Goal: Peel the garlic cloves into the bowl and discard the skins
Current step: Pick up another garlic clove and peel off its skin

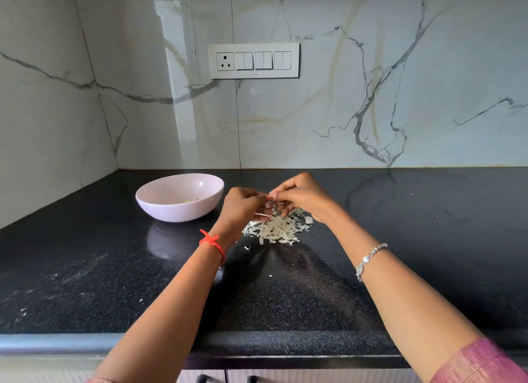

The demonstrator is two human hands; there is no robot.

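The garlic clove (271,203) sits between your two hands, raised a little above the counter and mostly hidden by your fingers, so only a pale sliver of it shows. Your left hand (243,208) is curled around it from the left, fingertips pinched in on it, and your right hand (300,197) meets it from the right, thumb and forefinger nipped tight at its top edge; whether the skin there has come loose is too small to tell. Right under your hands a pile of garlic skins (278,229) lies on the black granite countertop (400,239), thin whitish shreds heaped loosely, with a few stray flakes scattered just in front of it and a small pale chunk (308,219) at its right edge. To the left of your left hand, near it but apart, stands the pale pink bowl (160,208), upright, with a few peeled cloves (191,200) in its bottom. You wear a red thread (213,242) tied at your left wrist and a silver bracelet (368,258) on your right forearm, and a pink sleeve (480,365) shows at the lower right. Behind the counter rises a white marble-look wall (371,97) with grey veins, carrying a white switch panel (254,60) with one socket and a row of switches.
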